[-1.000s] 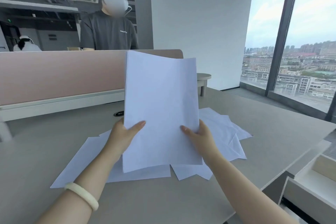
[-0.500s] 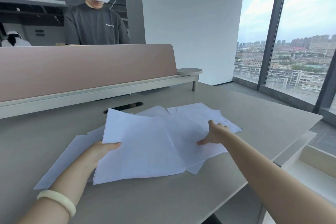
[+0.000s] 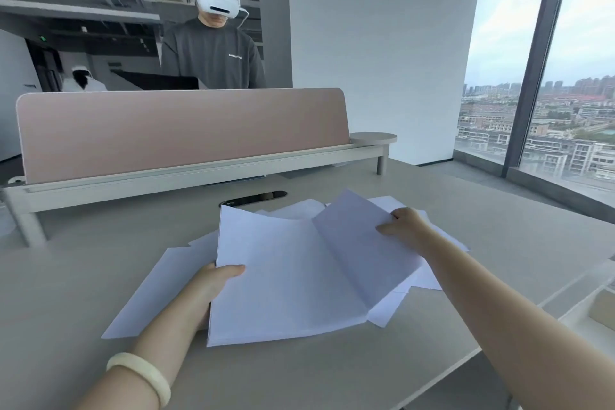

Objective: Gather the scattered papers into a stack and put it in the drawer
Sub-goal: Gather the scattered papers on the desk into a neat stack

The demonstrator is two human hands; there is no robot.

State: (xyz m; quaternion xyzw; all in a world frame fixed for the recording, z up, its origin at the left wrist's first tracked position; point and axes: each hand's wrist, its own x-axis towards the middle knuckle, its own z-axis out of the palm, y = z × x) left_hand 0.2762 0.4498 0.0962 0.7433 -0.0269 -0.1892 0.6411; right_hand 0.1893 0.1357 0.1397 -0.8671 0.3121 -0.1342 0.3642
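On the grey desk, in front of the pink divider, the left hand grips the stack by its edge, thumb on top, while the right hand pinches a lifted sheet. Loose papers lie beneath it. Held from one side only, the stack could fan out and slide.
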